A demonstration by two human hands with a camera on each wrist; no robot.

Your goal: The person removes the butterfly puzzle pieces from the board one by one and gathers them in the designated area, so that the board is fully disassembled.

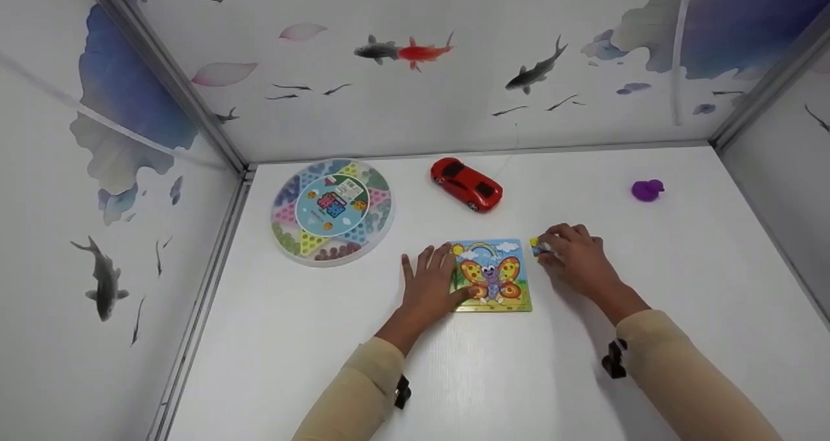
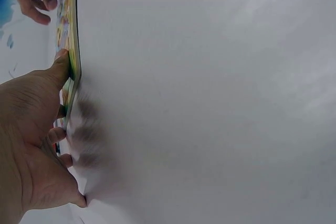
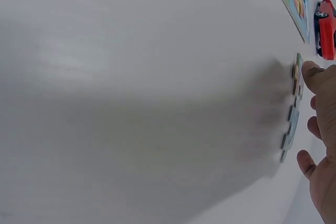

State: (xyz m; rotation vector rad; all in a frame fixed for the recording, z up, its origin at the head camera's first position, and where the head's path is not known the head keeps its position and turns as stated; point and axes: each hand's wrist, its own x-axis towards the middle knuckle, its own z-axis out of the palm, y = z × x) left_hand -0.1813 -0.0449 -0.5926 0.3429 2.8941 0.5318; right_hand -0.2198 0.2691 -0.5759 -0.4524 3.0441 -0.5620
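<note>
A square butterfly jigsaw puzzle [image 1: 491, 275] lies flat on the white table. My left hand [image 1: 429, 284] rests at its left side, thumb across the front left part and fingers spread along the left edge; in the left wrist view the thumb lies on the board near a corner. To the right of the puzzle, my right hand [image 1: 578, 259] is bent low over several loose puzzle pieces [image 3: 292, 121], fingertips right at them. From above, only a yellow and blue piece [image 1: 535, 246] shows beside those fingers; the hand hides the others.
Beyond the puzzle stands a red toy car [image 1: 465, 185]. A round Chinese checkers set [image 1: 382, 233] with colored marbles lies to the back left. At the back right sits a purple rubber duck [image 1: 647, 190]. Printed walls [image 1: 454, 117] bound the table.
</note>
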